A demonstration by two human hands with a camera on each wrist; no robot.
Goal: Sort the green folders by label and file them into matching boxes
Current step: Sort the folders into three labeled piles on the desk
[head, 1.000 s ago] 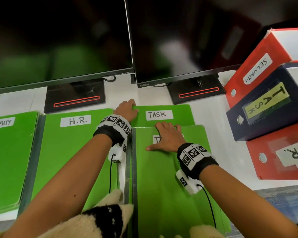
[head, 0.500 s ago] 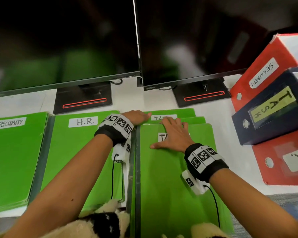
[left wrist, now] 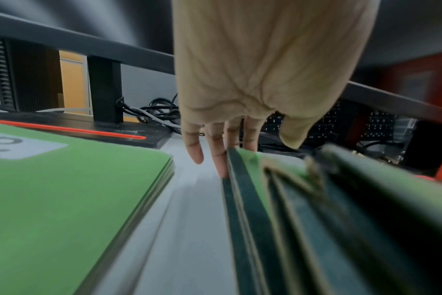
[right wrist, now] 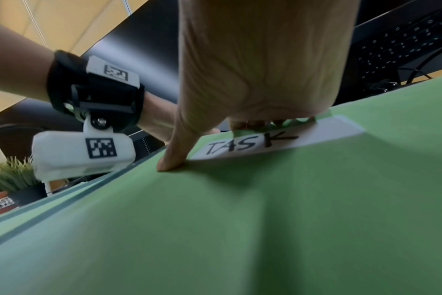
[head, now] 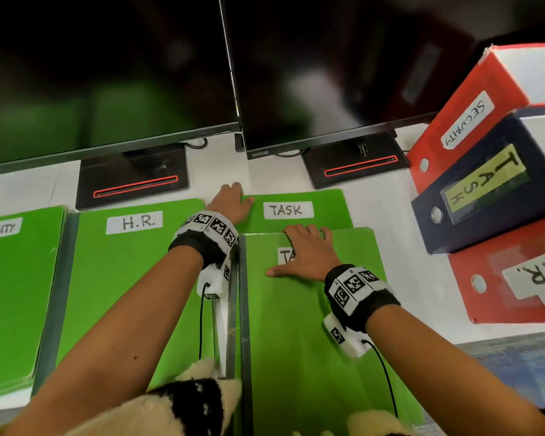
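Two green TASK folders lie in front of me. The top one (head: 312, 341) sits shifted toward me, so the lower one (head: 331, 212) shows its label. My right hand (head: 302, 247) lies flat on the top folder (right wrist: 265, 219) and half covers its label. Its fingertips are at the far edge and its thumb is spread left. My left hand (head: 233, 196) rests at the lower folder's far left corner. Its fingers (left wrist: 221, 159) are straight against the stack's edge (left wrist: 242, 189). The dark blue TASK box (head: 485, 187) lies at the right.
An H.R. folder stack (head: 132, 278) and a SECURITY stack (head: 13, 294) lie to the left. A red SECURITY box (head: 466, 121) and a red H.R. box (head: 516, 278) flank the TASK box. Two monitors on black stands (head: 132, 180) close off the back.
Half a second ago the top folder nearly covered the lower one. It now sits nearer me, and the lower TASK label is fully exposed. Both hands stay on the folders.
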